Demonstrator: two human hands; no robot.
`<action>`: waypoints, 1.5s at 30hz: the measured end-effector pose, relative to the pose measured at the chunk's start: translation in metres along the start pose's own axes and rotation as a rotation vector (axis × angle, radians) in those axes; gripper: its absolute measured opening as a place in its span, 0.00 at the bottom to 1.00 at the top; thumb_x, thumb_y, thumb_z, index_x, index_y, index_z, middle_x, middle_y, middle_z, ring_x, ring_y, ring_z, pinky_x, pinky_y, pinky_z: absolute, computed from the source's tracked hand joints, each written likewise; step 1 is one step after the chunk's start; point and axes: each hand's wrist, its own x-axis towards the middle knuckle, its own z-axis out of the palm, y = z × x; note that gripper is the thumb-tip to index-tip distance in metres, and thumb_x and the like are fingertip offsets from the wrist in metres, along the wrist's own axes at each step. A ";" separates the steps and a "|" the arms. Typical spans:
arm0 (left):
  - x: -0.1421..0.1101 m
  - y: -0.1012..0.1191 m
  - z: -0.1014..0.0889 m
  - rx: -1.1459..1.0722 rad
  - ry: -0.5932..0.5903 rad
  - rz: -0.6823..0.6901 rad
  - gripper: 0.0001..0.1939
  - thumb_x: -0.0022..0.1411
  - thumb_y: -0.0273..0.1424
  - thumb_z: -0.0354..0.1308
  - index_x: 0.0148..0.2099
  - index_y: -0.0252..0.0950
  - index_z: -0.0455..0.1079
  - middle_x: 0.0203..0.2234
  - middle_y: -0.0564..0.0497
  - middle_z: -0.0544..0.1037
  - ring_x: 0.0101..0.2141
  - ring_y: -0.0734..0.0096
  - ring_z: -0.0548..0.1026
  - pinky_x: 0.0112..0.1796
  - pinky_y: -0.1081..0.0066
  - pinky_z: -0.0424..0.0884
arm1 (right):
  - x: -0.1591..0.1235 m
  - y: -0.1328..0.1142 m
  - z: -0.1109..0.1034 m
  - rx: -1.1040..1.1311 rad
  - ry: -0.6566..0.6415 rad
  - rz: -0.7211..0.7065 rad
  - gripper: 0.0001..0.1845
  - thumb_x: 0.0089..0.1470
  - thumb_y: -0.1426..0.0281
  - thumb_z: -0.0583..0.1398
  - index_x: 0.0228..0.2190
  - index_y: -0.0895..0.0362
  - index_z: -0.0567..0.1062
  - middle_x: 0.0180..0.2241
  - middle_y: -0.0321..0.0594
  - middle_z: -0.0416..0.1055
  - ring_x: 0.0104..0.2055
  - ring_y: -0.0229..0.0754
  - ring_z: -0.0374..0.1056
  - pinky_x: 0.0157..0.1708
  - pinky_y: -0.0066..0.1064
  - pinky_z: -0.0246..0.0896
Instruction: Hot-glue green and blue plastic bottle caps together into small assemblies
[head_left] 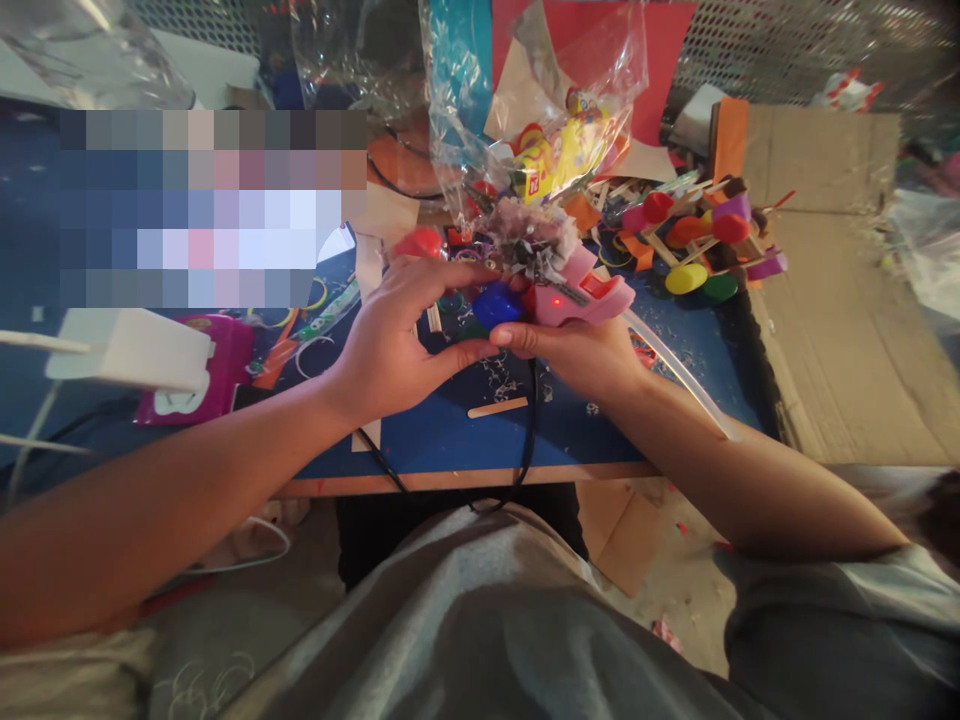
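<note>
My right hand [592,350] is closed round a pink hot glue gun [574,300] with a lit red light. A clear glue stick [679,370] sticks out of its back and lies over my right forearm. Grey-pink fluff [532,238] hides part of the gun's top. My left hand [401,325] curves round a shiny blue rounded piece [499,305] and holds it at the gun's front. My right thumb reaches towards my left thumb, just below the blue piece. The nozzle tip is hidden. Beneath my hands hangs a black cord [531,430].
A wooden stick [498,408] and glue scraps lie on the blue table [435,440]. Coloured caps joined with sticks [705,235] stand at right, beside flat cardboard [862,330]. White chargers [142,350] sit in a magenta socket block [232,350] at left. Behind are plastic bags [457,110].
</note>
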 end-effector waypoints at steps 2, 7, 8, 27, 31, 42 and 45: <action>-0.001 -0.002 0.002 -0.001 0.028 0.061 0.27 0.74 0.50 0.78 0.67 0.45 0.84 0.59 0.43 0.91 0.60 0.44 0.88 0.66 0.43 0.82 | 0.000 0.002 0.001 -0.009 0.000 -0.039 0.40 0.40 0.36 0.86 0.42 0.49 0.84 0.45 0.40 0.83 0.65 0.63 0.79 0.63 0.57 0.87; -0.001 -0.006 0.001 0.018 0.050 0.161 0.23 0.77 0.46 0.76 0.66 0.41 0.84 0.57 0.42 0.91 0.58 0.46 0.89 0.63 0.46 0.84 | -0.001 0.006 0.001 -0.006 -0.041 -0.065 0.41 0.44 0.35 0.84 0.44 0.50 0.82 0.41 0.39 0.79 0.55 0.57 0.81 0.49 0.48 0.89; -0.001 -0.006 0.001 0.020 0.042 0.166 0.22 0.77 0.43 0.76 0.66 0.40 0.84 0.58 0.42 0.91 0.58 0.46 0.89 0.63 0.46 0.85 | -0.001 0.006 0.001 0.008 -0.051 -0.053 0.41 0.46 0.35 0.84 0.44 0.50 0.81 0.39 0.37 0.78 0.48 0.52 0.81 0.42 0.43 0.87; 0.000 0.000 -0.004 -0.008 0.085 0.182 0.16 0.80 0.45 0.72 0.63 0.45 0.79 0.55 0.45 0.90 0.56 0.48 0.88 0.59 0.42 0.86 | -0.008 -0.002 0.002 0.075 -0.070 0.076 0.34 0.51 0.37 0.82 0.40 0.50 0.82 0.31 0.32 0.74 0.27 0.36 0.68 0.22 0.29 0.70; 0.000 0.003 -0.006 0.019 0.054 0.191 0.16 0.82 0.46 0.69 0.63 0.45 0.80 0.57 0.45 0.91 0.57 0.48 0.89 0.60 0.42 0.88 | -0.010 0.000 0.002 0.098 -0.063 0.125 0.38 0.48 0.34 0.82 0.40 0.52 0.82 0.33 0.33 0.77 0.28 0.36 0.71 0.23 0.29 0.72; 0.002 0.000 -0.005 0.001 0.074 0.231 0.16 0.79 0.44 0.73 0.62 0.45 0.82 0.54 0.44 0.91 0.54 0.48 0.90 0.58 0.45 0.87 | -0.010 0.005 0.003 0.018 0.002 -0.004 0.37 0.53 0.31 0.79 0.41 0.49 0.83 0.37 0.36 0.77 0.43 0.49 0.82 0.32 0.39 0.86; 0.003 -0.003 -0.004 -0.014 0.116 0.287 0.19 0.76 0.44 0.76 0.62 0.44 0.83 0.53 0.44 0.92 0.52 0.49 0.90 0.55 0.47 0.88 | -0.010 0.008 0.002 0.039 -0.046 0.033 0.37 0.54 0.31 0.78 0.43 0.48 0.82 0.37 0.35 0.77 0.43 0.49 0.83 0.31 0.40 0.87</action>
